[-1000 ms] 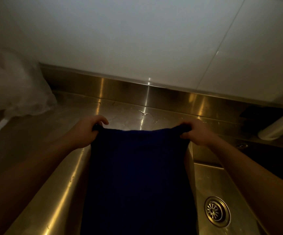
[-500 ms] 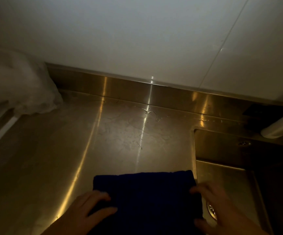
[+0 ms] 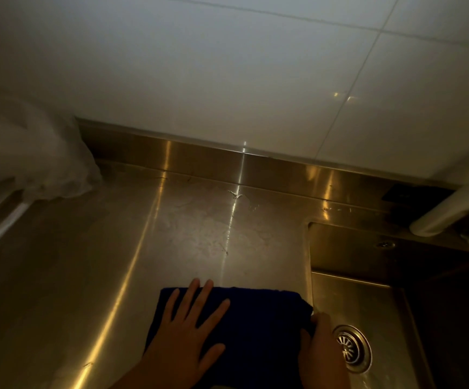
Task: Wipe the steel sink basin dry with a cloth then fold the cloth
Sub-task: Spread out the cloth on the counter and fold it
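Observation:
A dark blue cloth lies folded on the steel counter, near the front edge and just left of the sink basin. My left hand lies flat on the cloth's left half with its fingers spread and straight. At the cloth's right edge, by the basin's rim, my right hand grips the fabric with curled fingers. The round drain strainer shows in the basin floor right beside that hand.
A crumpled clear plastic bag sits at the back left of the counter. A white pipe slants over the basin's back right corner. White wall tiles rise behind a steel upstand.
The cloth went from held up and hanging by its top corners to lying folded on the counter. My left hand has moved onto it and flattened; my right hand now grips its right edge.

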A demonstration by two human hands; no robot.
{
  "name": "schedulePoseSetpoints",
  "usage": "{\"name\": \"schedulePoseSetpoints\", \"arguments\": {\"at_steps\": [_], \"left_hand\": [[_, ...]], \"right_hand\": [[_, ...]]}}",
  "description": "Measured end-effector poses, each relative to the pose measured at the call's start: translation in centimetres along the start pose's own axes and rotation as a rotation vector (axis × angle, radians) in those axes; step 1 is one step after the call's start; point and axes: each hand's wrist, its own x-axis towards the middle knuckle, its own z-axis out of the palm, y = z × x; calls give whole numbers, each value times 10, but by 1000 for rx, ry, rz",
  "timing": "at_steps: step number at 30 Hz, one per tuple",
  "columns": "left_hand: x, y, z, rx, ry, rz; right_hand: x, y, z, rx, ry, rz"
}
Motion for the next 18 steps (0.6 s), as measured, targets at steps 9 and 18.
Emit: {"name": "schedulePoseSetpoints", "arguments": {"at_steps": [9, 18], "left_hand": [[9, 18, -43, -541, 109, -177], [0, -31, -88, -1551, -48, -651]], "right_hand": [[-9, -44, -55, -30, -19, -190], [-113, -118, 74, -52, -330, -488]]}}
